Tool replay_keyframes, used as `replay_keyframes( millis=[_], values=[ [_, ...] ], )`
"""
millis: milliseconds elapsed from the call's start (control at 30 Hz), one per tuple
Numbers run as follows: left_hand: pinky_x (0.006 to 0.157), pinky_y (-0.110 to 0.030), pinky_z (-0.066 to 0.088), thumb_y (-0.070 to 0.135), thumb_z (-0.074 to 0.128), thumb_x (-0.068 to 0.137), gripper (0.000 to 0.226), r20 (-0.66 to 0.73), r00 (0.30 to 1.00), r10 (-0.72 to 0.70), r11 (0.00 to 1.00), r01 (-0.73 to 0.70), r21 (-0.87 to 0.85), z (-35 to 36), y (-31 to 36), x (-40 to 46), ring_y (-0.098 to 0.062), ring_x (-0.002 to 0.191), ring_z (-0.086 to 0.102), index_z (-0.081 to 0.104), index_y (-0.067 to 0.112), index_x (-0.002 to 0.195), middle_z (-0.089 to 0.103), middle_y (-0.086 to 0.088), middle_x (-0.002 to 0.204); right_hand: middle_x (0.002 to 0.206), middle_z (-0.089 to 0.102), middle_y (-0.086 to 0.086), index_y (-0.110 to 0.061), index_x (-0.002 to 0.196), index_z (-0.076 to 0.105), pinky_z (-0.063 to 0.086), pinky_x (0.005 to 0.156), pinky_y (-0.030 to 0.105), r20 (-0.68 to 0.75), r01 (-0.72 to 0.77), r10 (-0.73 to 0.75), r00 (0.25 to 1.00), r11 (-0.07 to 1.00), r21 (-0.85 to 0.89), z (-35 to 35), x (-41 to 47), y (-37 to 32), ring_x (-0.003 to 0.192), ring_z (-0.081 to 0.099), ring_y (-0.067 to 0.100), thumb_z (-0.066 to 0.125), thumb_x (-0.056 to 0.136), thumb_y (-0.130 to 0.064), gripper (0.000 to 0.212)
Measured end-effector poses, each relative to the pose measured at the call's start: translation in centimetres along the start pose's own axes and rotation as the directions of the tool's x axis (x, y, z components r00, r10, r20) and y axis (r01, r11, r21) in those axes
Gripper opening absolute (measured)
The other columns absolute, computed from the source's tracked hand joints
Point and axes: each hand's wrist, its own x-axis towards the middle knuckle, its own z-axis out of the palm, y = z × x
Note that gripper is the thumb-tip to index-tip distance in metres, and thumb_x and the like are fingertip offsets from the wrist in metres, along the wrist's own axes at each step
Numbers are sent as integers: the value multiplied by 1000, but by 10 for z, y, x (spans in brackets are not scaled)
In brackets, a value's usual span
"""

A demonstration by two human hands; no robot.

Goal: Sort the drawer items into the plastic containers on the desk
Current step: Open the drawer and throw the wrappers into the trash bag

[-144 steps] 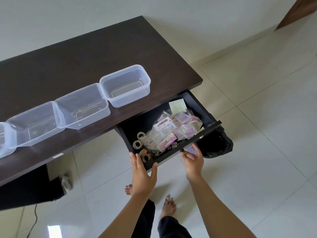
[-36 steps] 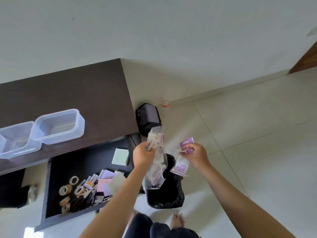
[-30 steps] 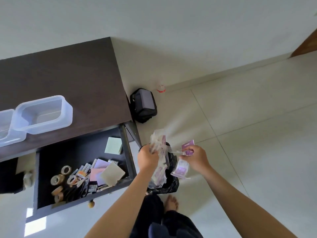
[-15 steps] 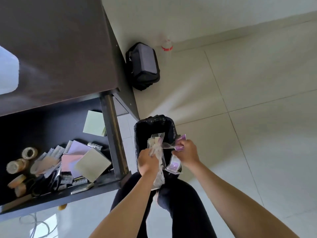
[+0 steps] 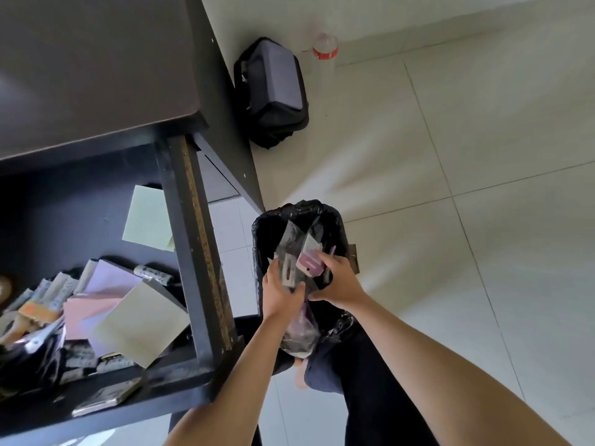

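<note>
Both hands over the bin (image 5: 257, 233): left hand (image 5: 281, 292) grips clear packets (image 5: 289, 252), right hand (image 5: 338, 281) pinches a purple packet (image 5: 309, 265). Drawer (image 5: 193, 252) open left of the bin, pads (image 5: 141, 317) inside.

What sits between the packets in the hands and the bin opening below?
Nothing visible. Both hands, left and right, hold the clear packets directly over the open black-lined bin; its mouth looks unobstructed.

A dark bag (image 5: 277, 91) and perhaps a bottle (image 5: 324, 48) stand by the wall.
</note>
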Motion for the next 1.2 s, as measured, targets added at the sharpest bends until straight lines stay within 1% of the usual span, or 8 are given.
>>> replay_keyframes(
  millis=[100,467,567,667,767,867,1067,1200],
  values=[
    [102,-28,33,22,62,86,76,24,999,35,999,-36,26,-6,9,-11,-19,136,34,19,25,148,27,-2,153,150,28,8,-34,147,27,35,108,40,0,-49,49,999,998,-34,-8,-12,-6,144,19,25,82,63,-22,101],
    [112,-37,33,32,55,90,64,114,992,60,982,-79,171,-53,50,-138,-20,138,33,26,20,146,30,-1,152,145,45,-1,-23,142,41,38,108,33,-24,-85,84,996,995,-43,-49,-129,-72,134,42,19,79,74,-21,77],
    [108,-45,37,40,52,84,65,137,988,77,963,-109,245,-71,59,-184,-23,131,42,30,24,143,36,-1,148,138,53,-1,-21,134,50,42,104,31,-53,-34,33,998,999,-29,-59,-171,-98,129,48,17,75,78,-22,62],
    [108,-41,37,38,51,86,58,127,974,188,942,-215,257,-89,68,-223,-18,127,45,36,25,140,41,2,143,121,62,0,-17,124,59,46,97,28,-131,48,-44,990,998,29,-63,-204,-122,115,57,16,70,84,-22,42],
    [92,-19,44,29,53,90,43,26,951,308,929,-307,207,-108,71,-252,-8,102,56,47,22,132,49,7,132,96,67,-5,-18,106,65,52,86,28,-278,144,-106,955,982,121,-59,-223,-147,92,64,12,68,85,-22,21],
    [78,2,34,20,55,91,28,-151,910,386,918,-363,158,-133,66,-267,3,93,50,58,17,119,55,11,113,78,65,-10,-18,94,67,47,68,14,-390,257,-180,903,954,154,-49,-229,-173,72,61,2,69,85,-21,9],
    [76,-15,46,15,58,89,16,-452,836,311,944,-328,44,-201,51,-259,-9,90,58,61,16,105,58,7,101,75,65,-6,-17,85,67,43,61,10,-403,437,-382,831,898,50,-13,-219,-236,65,57,5,67,85,-20,3],
    [76,-19,46,13,56,90,18,-546,795,266,949,-315,4,-262,38,-239,-13,96,55,59,13,107,56,3,104,78,66,-5,-19,85,67,47,63,15,-288,484,-475,832,874,-45,22,-206,-279,67,59,7,66,84,-21,2]
  ],
)
